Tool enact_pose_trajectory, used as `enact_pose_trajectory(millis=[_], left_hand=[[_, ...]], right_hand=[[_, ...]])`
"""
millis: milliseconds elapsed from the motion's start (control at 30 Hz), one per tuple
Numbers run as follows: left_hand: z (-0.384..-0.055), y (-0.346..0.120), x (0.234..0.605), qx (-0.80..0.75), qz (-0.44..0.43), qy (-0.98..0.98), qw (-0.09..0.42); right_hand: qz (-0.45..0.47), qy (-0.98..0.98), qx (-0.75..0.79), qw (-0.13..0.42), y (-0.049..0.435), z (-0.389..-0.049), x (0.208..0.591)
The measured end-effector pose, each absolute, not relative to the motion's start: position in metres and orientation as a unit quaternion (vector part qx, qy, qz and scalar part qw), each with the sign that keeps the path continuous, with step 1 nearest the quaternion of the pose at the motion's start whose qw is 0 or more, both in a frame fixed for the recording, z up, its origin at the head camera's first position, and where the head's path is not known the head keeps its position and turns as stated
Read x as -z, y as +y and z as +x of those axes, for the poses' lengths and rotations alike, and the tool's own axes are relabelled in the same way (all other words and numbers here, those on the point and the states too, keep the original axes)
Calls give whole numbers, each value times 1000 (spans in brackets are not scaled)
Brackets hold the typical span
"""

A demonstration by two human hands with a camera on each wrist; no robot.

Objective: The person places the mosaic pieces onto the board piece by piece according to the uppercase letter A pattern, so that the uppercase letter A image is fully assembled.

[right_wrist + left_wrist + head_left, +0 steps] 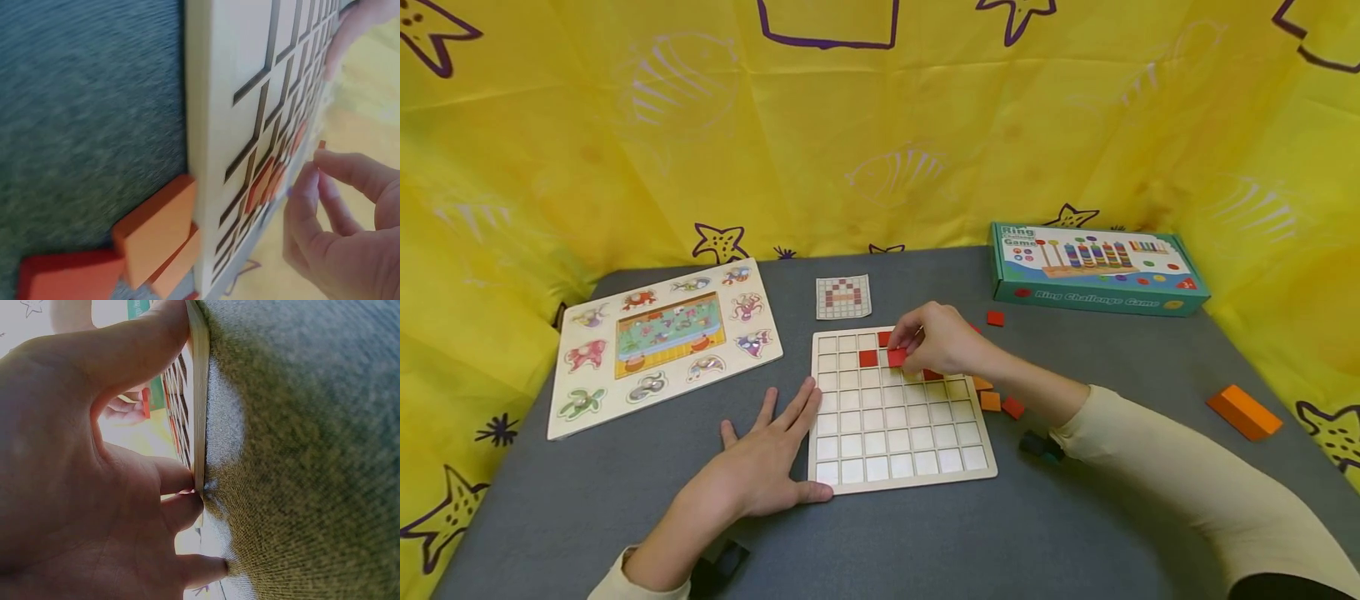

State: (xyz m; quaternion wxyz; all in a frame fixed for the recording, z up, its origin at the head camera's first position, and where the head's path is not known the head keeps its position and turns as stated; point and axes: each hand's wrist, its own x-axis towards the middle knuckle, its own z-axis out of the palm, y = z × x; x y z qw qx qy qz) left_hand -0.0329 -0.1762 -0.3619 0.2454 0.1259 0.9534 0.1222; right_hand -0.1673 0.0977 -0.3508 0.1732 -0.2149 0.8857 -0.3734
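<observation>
My right hand [936, 337] pinches a red square tile [897, 357] between thumb and fingertips, over the upper rows of a pale wooden grid board [875, 419]. In the right wrist view the pinched tile [322, 144] is seen almost edge-on, apart from the board. A few red tiles lie in cells near the board's top, one red tile [868, 358] just left of the held one; my right hand partly hides others. Along the board's left edge rests my left hand [760, 467], fingers spread, with thumb and fingertips at the rim.
Loose orange tiles [990, 402] and a red tile [1013, 407] lie right of the board; another red tile [996, 318] is farther back. Behind stands a pattern card [843, 297]. A sea-animal puzzle [602, 342] lies left, a game box [1101, 271] back right, an orange block [1245, 412] far right.
</observation>
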Motion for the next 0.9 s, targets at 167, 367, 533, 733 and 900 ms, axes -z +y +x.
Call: enact_pose_trajectory(millis=[167, 367, 533, 733, 900], left_hand=[[-34, -176, 362, -121, 125, 954, 245], [-33, -177, 362, -120, 123, 954, 245], [-32, -178, 362, -122, 122, 954, 243], [-33, -177, 362, -123, 124, 954, 244], [-34, -177, 363, -122, 124, 954, 244]], right_hand=[[-220, 884, 370, 181, 87, -168, 350], [-224, 885, 359, 195, 69, -166, 351], [-237, 886, 349, 193, 55, -165, 353], [-246, 893, 325, 191, 44, -166, 354], [-254, 899, 307, 183, 37, -166, 352]])
